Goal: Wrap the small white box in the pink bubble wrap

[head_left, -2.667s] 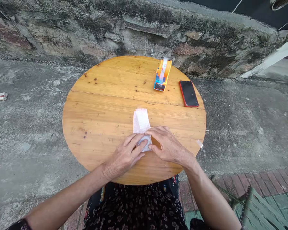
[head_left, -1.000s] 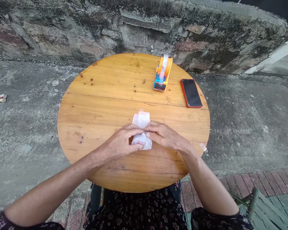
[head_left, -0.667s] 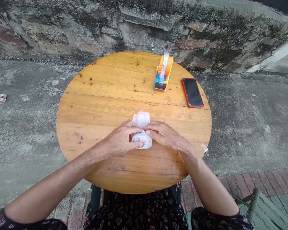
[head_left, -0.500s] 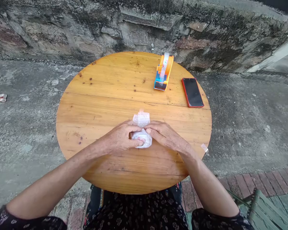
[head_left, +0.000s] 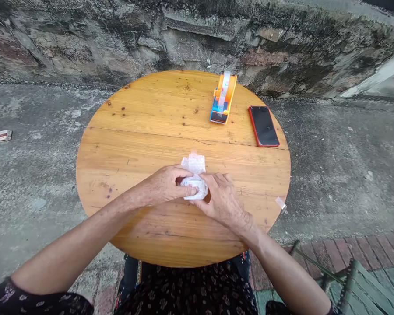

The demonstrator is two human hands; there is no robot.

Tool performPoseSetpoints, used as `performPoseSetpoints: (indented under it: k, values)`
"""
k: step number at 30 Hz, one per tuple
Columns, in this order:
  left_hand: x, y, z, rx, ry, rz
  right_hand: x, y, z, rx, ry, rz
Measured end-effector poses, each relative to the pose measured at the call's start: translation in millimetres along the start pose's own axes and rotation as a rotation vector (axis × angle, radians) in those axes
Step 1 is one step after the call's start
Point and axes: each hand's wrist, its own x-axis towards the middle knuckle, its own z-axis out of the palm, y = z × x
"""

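A small bundle in bubble wrap (head_left: 195, 185) lies on the round wooden table (head_left: 144, 144), with a flat flap of the wrap stretching away from me and a bit of clear tape at its far end. What is inside the wrap cannot be made out, apart from a hint of red. My left hand (head_left: 166, 186) grips the bundle from the left, thumb on its near face and fingers along its far side. From the right, my right hand (head_left: 221, 197) curls round it, thumb at the near edge and fingers at the fold.
An orange and blue tape dispenser (head_left: 223, 98) stands near the far edge. Right of it lies a phone in a red case (head_left: 264, 126). A strip of tape (head_left: 280, 203) hangs on the right edge. A stone wall (head_left: 118, 39) rises behind; a green chair (head_left: 369, 286) stands lower right.
My right hand has turned and lowered its thumb to the bundle's near edge, spreading round its right side. My left thumb has shifted slightly up and right on the wrap.
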Motion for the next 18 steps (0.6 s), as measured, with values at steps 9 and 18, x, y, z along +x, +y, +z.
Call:
performPoseSetpoints:
  k: [9, 18]
  values:
    - [-25, 1, 7.5, -0.071, 0.209, 0.048, 25, 10, -20, 0.054, -0.131, -0.015]
    - [-29, -9, 34.2, -0.134, 0.492, -0.038, 50, 15, -35, 0.213, -0.342, 0.028]
